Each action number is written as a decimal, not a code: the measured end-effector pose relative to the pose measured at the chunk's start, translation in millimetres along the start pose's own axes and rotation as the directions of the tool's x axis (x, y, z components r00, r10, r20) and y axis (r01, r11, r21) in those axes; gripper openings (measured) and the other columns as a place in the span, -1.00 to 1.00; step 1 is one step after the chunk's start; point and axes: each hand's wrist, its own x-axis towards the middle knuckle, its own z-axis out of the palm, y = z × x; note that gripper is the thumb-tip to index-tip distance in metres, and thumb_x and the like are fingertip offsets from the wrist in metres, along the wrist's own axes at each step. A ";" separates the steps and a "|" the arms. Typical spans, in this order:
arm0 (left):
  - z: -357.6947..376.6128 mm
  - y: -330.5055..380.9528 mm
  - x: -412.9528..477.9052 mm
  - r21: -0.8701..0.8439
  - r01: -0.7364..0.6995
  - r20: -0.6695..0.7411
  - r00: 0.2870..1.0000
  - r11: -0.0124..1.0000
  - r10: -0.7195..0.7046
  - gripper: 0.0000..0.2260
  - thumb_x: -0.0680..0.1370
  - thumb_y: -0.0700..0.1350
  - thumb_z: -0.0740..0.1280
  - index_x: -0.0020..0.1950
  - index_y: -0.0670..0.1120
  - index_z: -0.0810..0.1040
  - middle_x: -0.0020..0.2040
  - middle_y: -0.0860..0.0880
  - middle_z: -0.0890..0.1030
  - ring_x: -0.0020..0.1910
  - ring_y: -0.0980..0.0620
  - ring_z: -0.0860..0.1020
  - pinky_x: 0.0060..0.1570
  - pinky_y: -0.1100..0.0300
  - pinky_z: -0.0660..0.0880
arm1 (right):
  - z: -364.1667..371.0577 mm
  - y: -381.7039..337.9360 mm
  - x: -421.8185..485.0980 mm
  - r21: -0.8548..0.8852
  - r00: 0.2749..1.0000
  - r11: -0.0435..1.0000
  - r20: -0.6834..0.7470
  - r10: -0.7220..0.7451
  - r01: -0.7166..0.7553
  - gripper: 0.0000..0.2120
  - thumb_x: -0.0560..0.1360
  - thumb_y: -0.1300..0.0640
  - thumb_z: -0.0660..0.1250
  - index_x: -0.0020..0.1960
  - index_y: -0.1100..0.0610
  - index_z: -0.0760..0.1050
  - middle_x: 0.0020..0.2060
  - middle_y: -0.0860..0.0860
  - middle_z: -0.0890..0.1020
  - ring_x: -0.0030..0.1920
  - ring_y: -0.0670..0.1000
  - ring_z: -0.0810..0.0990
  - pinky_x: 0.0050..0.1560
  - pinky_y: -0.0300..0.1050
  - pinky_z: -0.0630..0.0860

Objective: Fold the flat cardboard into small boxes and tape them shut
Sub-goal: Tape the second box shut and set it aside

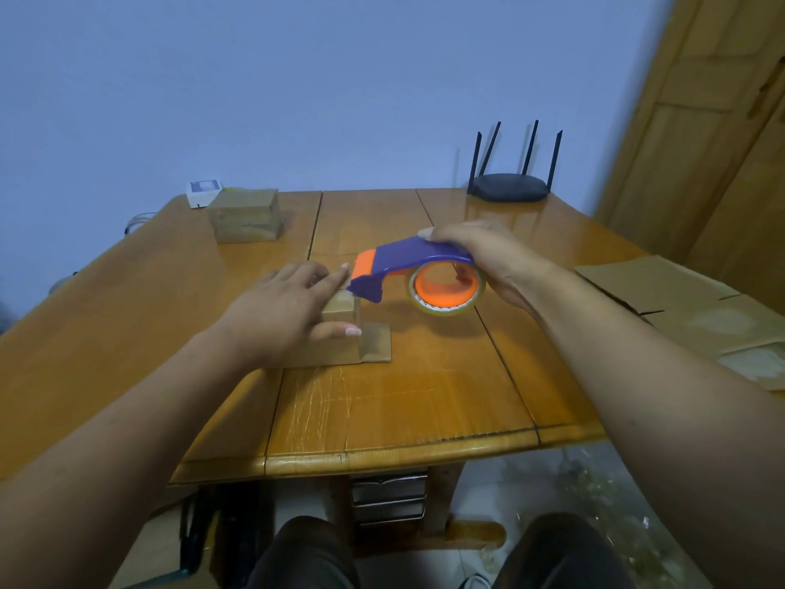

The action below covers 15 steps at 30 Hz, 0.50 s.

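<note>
A small cardboard box [340, 310] stands in the middle of the wooden table [408, 401], one flap [376, 342] lying flat toward the right. My left hand [284, 310] rests on the box with fingers straight, thumb along its near side and index finger reaching to the dispenser's nose. My right hand [480, 257] grips the purple and orange tape dispenser [408, 265] by its handle. Its front end touches the top of the box, and the clear tape roll [446, 286] hangs just above the table. Most of the box is hidden under my left hand.
A finished cardboard box [246, 214] sits at the back left beside a small white box [204, 191]. A black router [509, 184] with several antennas stands at the back right. Flat cardboard sheets [679, 299] lie at the right edge. A wooden door [722, 142] stands at the right.
</note>
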 end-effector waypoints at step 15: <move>0.0 2.5 -1.2 -0.010 -0.002 0.008 1.000 1.000 0.002 -0.05 0.49 0.58 -0.20 0.73 0.03 0.03 0.51 -0.08 0.37 0.44 -0.11 0.37 0.37 -0.07 0.41 | -19.7 9.3 -3.5 0.045 0.999 0.998 0.013 0.040 -0.040 -0.77 0.59 -0.04 0.47 0.14 0.07 0.73 -0.21 -0.03 0.75 -0.27 -0.11 0.65 -0.26 -0.22 0.52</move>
